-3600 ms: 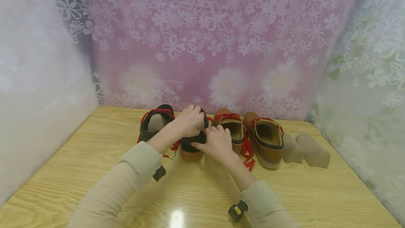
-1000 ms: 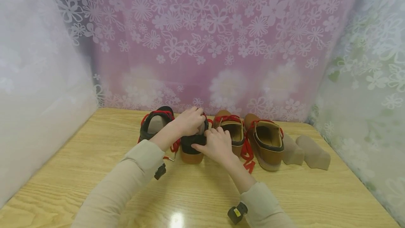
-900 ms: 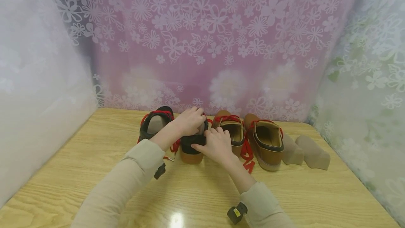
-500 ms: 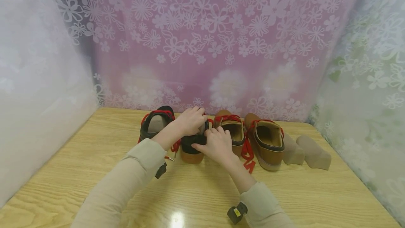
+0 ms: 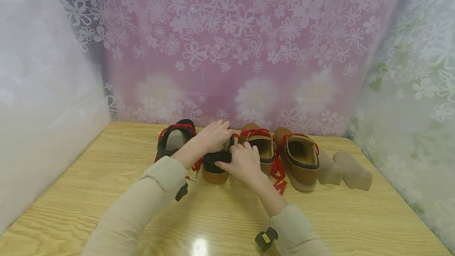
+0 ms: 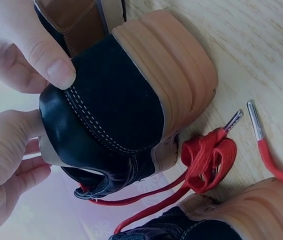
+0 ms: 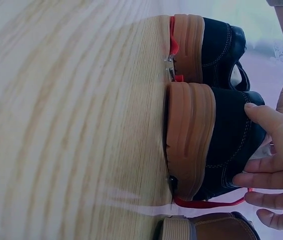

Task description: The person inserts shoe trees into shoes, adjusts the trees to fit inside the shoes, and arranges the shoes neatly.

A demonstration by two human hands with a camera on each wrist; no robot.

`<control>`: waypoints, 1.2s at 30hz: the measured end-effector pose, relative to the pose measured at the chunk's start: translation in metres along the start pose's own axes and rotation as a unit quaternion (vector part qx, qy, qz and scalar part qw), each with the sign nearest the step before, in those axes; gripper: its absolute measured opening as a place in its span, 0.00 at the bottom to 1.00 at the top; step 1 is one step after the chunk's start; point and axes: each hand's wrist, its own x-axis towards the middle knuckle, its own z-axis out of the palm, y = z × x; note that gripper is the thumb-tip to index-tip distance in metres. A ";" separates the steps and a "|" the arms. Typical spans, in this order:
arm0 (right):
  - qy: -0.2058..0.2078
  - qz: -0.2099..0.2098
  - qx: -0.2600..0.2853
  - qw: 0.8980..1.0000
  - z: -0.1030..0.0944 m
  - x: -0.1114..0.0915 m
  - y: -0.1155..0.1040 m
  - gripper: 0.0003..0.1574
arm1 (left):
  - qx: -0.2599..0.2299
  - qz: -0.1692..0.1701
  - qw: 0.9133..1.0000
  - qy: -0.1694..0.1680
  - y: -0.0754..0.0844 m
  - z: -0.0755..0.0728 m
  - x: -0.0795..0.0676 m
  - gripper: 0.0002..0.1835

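In the head view, a black shoe with a tan sole stands on the table, heel toward me. My right hand grips its collar, the thumb pressing the back of the heel and the fingers along the side. From above, my left hand reaches to the shoe's opening and holds a beige shoe tree that sits partly inside. Its front part is hidden in the shoe. Close by on the left is the matching black shoe, with another beige shoe tree inside.
Two brown shoes, one nearer the middle and one farther right, stand right of my hands. Loose red laces lie between them. Two beige shoe trees rest at the far right. A flowered curtain hangs behind the table.
Both hands stay at the black shoe almost without moving. Compared with the oldest frame, the head view has shifted slightly and more of the shoe's rear collar shows.
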 end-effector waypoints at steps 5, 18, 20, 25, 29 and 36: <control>-0.003 0.001 0.001 1.000 0.000 0.000 0.000 0.33 | -0.006 -0.002 1.000 0.000 0.001 -0.001 0.000 0.19; -0.002 -0.006 -0.014 1.000 0.000 0.000 0.002 0.34 | 0.005 0.002 1.000 -0.002 0.002 -0.001 0.001 0.20; 0.000 -0.007 -0.015 1.000 0.000 0.001 0.002 0.34 | 0.006 0.003 1.000 -0.001 0.002 -0.001 0.002 0.20; -0.002 -0.005 -0.014 1.000 0.001 0.001 0.003 0.35 | 0.011 0.007 1.000 0.002 0.001 0.000 0.003 0.20; -0.006 -0.004 -0.015 1.000 0.002 0.002 0.002 0.35 | 0.017 0.014 1.000 0.010 0.001 0.003 0.003 0.21; -0.009 -0.005 -0.015 1.000 0.001 0.002 0.002 0.35 | 0.011 0.027 1.000 0.009 -0.001 0.005 0.004 0.22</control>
